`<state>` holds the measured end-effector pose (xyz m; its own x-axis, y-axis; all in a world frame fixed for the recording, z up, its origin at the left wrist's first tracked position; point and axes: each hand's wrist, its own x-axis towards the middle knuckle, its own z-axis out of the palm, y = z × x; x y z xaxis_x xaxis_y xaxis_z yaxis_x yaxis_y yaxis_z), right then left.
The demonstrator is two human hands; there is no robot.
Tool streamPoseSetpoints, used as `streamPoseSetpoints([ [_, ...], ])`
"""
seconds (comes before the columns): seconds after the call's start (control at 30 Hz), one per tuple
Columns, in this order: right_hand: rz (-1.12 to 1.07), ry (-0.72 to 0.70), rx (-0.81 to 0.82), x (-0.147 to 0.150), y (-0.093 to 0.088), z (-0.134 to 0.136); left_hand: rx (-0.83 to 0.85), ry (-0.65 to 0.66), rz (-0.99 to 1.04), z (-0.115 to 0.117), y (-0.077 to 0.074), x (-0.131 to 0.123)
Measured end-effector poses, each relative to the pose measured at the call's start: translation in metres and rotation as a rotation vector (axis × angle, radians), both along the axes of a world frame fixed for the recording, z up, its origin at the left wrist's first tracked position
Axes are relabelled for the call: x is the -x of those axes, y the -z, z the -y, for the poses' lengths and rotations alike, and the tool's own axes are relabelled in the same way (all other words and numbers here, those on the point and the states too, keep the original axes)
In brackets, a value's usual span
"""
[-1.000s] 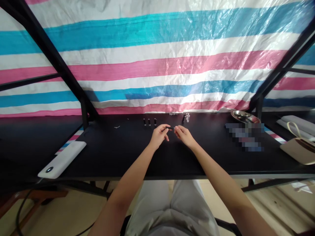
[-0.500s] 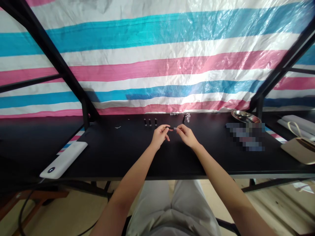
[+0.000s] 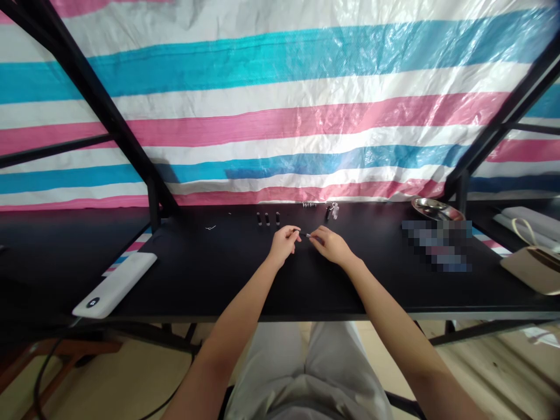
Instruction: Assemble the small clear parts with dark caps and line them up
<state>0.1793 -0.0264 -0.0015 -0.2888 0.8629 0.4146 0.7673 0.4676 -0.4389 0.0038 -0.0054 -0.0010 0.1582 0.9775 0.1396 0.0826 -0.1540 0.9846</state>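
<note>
Fingers of the left hand (image 3: 283,244) pinch the left end of a slim black cylinder (image 3: 303,234), while those of the right hand (image 3: 331,245) are closed on its paler right end. Its long axis runs crosswise, from one set of fingertips to the other, the right end dipping slightly toward the person. Only the short middle stretch shows between the fingers; neither hand is nearer, as each has an end. Whether the pale end is a separate part is too small to tell.

Just beyond the left hand, toward the back of the worktop (image 3: 196,274), three small black tubes (image 3: 267,220) lie side by side, their long axes pointing away from the person, roughly across that of the held piece. A row of tiny shiny metal pieces (image 3: 309,205) lies behind the gap between the hands. Past the right hand, a black piece (image 3: 328,213) is just beside a clear plastic bit (image 3: 335,211). Farther out, thin pale wire-like scraps (image 3: 210,227) lie to the left, and a round steel dish (image 3: 437,209) sits well off to the right.
</note>
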Motion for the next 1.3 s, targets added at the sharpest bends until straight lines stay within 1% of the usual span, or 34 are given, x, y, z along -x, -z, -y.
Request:
streamPoseSetpoints([
  [0.07,0.133,0.08,-0.011,-0.006,0.001,0.0,-0.015,-0.033,-0.038,0.0,0.001,0.001],
  [0.1,0.164,0.125,-0.012,-0.009,0.001,-0.001,-0.023,-0.052,-0.055,0.0,0.001,0.002],
  [0.17,0.152,0.183,-0.016,-0.013,0.002,-0.002,-0.038,-0.065,-0.085,0.0,0.001,0.003],
  [0.2,0.114,0.187,-0.025,-0.014,0.003,-0.003,-0.041,-0.052,-0.099,0.0,0.001,0.003],
  [0.27,0.01,0.137,-0.048,-0.012,0.004,-0.004,-0.036,-0.004,-0.12,0.002,0.0,0.002],
  [0.33,-0.08,0.047,-0.057,-0.007,0.005,-0.004,-0.022,0.044,-0.132,0.004,-0.001,0.001],
  [0.47,-0.128,-0.084,-0.007,0.005,0.006,-0.002,0.011,0.114,-0.116,0.007,-0.005,-0.002],
  [0.57,-0.118,-0.123,0.045,0.008,0.006,0.0,0.03,0.178,-0.083,0.009,-0.008,-0.003],
  [0.67,-0.137,-0.138,0.057,0.009,0.006,0.001,0.063,0.222,-0.048,0.011,-0.008,-0.004],
  [0.9,-0.183,-0.202,0.096,0.011,0.007,0.001,0.069,0.228,-0.029,0.015,-0.012,-0.004],
  [0.93,-0.174,-0.186,0.099,0.009,0.007,0.0,0.069,0.213,-0.027,0.015,-0.012,-0.003],
  [0.97,-0.16,-0.135,0.101,0.005,0.007,-0.002,0.067,0.187,-0.024,0.014,-0.012,-0.003],
  [1.0,-0.14,-0.055,0.103,0.001,0.006,-0.005,0.062,0.152,-0.019,0.014,-0.011,-0.003],
  [1.1,-0.05,0.32,0.115,-0.018,0.001,-0.019,0.049,0.027,0.005,0.009,-0.009,-0.002],
  [1.13,-0.014,0.406,0.132,-0.025,-0.001,-0.024,0.05,-0.007,0.014,0.008,-0.008,-0.001],
  [1.2,0.026,0.504,0.17,-0.035,-0.004,-0.035,0.058,-0.042,0.025,0.006,-0.007,-0.001],
  [1.3,0.059,0.547,0.218,-0.044,-0.005,-0.049,0.05,-0.042,0.017,0.005,-0.006,0.0],
])
